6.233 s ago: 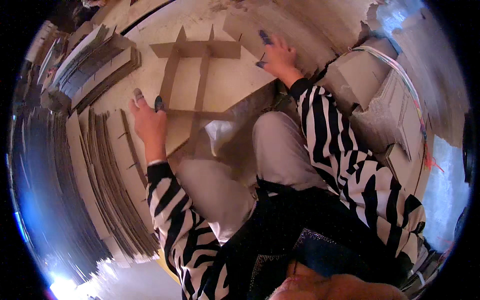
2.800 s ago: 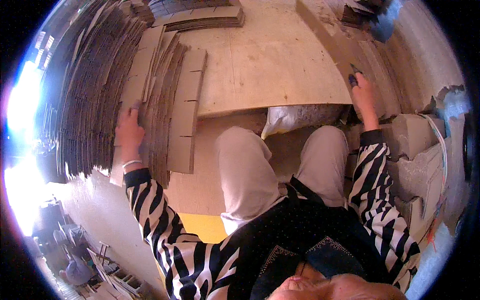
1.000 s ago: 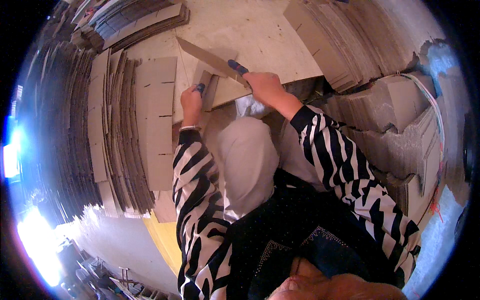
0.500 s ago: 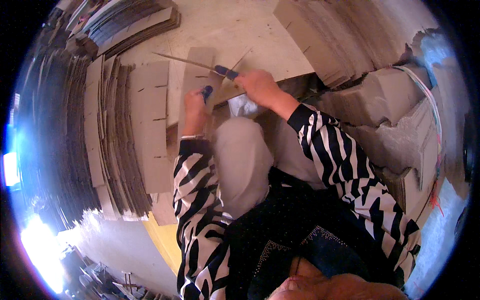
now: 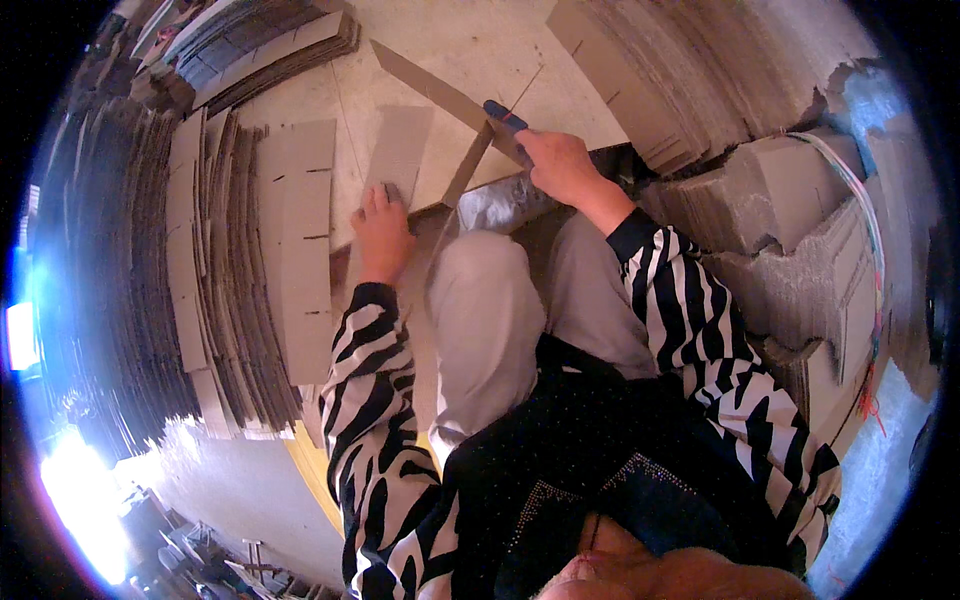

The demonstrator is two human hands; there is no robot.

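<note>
Pale wooden tabletop (dark-specked) | far-left cardboard stack | right-hand cardboard stack | flat strip

Single fisheye view, worn on the head's left side, faces steeply down at close range over the knees to the hands and counter.

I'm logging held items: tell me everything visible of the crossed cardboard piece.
The crossed cardboard piece has two flat brown strips, apparently on edge, crossing in an X. One shows a broad face reaching far left; the other runs from near left to far right, its far part looking thin. The right hand grips it near the crossing, over the pale tabletop; contact there is unclear.
</note>
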